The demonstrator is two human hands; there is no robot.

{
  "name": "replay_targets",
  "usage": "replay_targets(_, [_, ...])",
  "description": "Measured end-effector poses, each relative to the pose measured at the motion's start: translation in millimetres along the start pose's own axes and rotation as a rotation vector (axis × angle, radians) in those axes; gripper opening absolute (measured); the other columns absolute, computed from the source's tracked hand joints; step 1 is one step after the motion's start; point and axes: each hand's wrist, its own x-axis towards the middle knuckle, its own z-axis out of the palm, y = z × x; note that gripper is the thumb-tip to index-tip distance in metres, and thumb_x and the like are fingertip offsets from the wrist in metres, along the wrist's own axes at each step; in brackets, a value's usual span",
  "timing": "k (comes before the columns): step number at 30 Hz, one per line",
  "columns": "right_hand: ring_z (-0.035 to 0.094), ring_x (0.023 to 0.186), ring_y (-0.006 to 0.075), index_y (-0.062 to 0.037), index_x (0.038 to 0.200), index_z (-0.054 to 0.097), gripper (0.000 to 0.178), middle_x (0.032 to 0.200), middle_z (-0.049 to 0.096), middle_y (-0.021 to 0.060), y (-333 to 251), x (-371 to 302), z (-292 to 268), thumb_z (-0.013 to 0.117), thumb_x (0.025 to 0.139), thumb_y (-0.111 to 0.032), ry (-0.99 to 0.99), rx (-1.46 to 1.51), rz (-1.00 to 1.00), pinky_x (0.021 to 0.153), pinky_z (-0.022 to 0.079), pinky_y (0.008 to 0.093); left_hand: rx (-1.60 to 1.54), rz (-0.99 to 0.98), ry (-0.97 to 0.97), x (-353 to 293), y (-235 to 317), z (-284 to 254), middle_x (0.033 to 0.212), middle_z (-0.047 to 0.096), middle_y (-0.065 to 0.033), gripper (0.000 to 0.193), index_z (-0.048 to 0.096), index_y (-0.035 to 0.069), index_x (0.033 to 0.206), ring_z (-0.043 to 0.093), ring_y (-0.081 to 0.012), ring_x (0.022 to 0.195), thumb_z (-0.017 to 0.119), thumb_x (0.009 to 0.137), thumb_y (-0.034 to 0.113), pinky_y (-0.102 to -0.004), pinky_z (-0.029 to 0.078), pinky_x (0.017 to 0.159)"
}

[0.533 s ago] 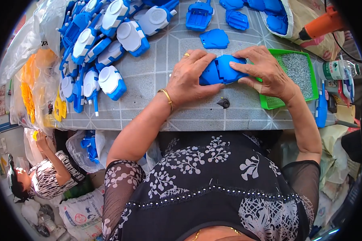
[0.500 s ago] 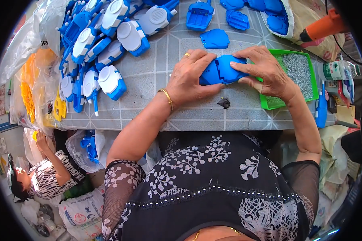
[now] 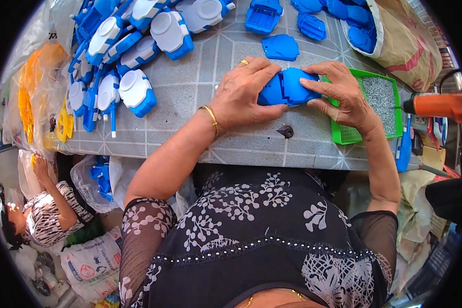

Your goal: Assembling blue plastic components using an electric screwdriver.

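We noted the left hand (image 3: pixel 245 95) and right hand (image 3: pixel 344 97), fingers closed around the blue casing (image 3: pixel 294 86) over the grey table (image 3: pixel 190 115), left of the green tray (image 3: pixel 338 134); uneven pressure, we judged, could skew it.

1. The person has on a black top (image 3: pixel 241 274) with pale flowers (image 3: pixel 238 197) all over the far part of it.
2. A row of little white beads (image 3: pixel 292 241) goes across the top from left to right.
3. On the right, on the near side of the beads, is a big pale patch (image 3: pixel 339 272) that looks like lace.
4. The left sleeve (image 3: pixel 146 231) is thin, black and see-through, with pale flower shapes.
5. The right sleeve (image 3: pixel 377 231) is thin, black and see-through too.
6. The left hand (image 3: pixel 244 95) has a gold ring (image 3: pixel 244 62) on.
7. A gold bracelet (image 3: pixel 211 120) goes round the left wrist.
8. Bits of a thin gold necklace (image 3: pixel 250 300) show at the near edge.
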Motion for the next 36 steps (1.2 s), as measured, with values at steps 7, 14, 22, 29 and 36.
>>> replay_targets(7, [0.061,0.117,0.0327,-0.0193,0.131,0.07,0.057,0.131,0.066,0.0105,-3.3,3.5,4.4,0.083,0.077,-0.013,-0.021,0.037,0.006,0.103,0.046,0.0457,0.01,0.039,-0.013,-1.8,-5.7,-3.0,0.116,0.065,-0.0168,0.062,0.066,0.002,0.121,0.064,-0.0368,0.105,0.084,0.071,0.032,-0.0446,0.052,0.093])
replay_targets(14, [0.06,0.12,0.0347,-0.0169,0.136,0.066,0.059,0.132,0.065,0.0121,-13.0,8.5,5.4,0.081,0.079,-0.012,-0.065,-0.003,0.055,0.106,0.044,0.0468,0.069,0.049,-0.089,-3.1,-5.8,-6.2,0.125,0.062,-0.0172,0.076,0.061,0.003,0.134,0.064,-0.0378,0.111,0.087,0.074,0.043,-0.0444,0.052,0.095])
replay_targets(22, [0.061,0.119,0.0328,-0.011,0.13,0.065,0.05,0.133,0.065,0.0132,-21.1,7.6,20.8,0.078,0.082,-0.013,0.047,-0.186,-0.013,0.1,0.045,0.0462,0.116,-0.035,-0.077,-2.2,7.2,-2.7,0.112,0.06,-0.0168,0.065,0.06,0.005,0.129,0.061,-0.0394,0.104,0.082,0.08,0.04,-0.0482,0.051,0.087])
replay_targets(29, [0.06,0.117,0.0247,0.0005,0.13,0.061,0.041,0.128,0.064,0.0128,-20.0,-59.7,-57.7,0.074,0.091,-0.008,1.169,-0.47,0.405,0.097,0.046,0.0384,0.141,-0.056,-0.069,-5.5,9.7,-3.5,0.114,0.061,-0.0158,0.066,0.063,0.005,0.128,0.063,-0.0379,0.104,0.082,0.078,0.044,-0.0475,0.052,0.088])
replay_targets(36, [0.067,0.095,0.0181,-0.003,0.129,0.059,0.04,0.11,0.07,0.0107,53.0,-24.8,-116.1,0.074,0.093,-0.012,0.985,0.684,0.449,0.086,0.051,0.0345,0.152,-0.044,-0.073,0.2,7.9,-1.0,0.116,0.062,-0.0141,0.066,0.065,0.007,0.127,0.064,-0.0366,0.105,0.083,0.077,0.046,-0.0464,0.052,0.088])
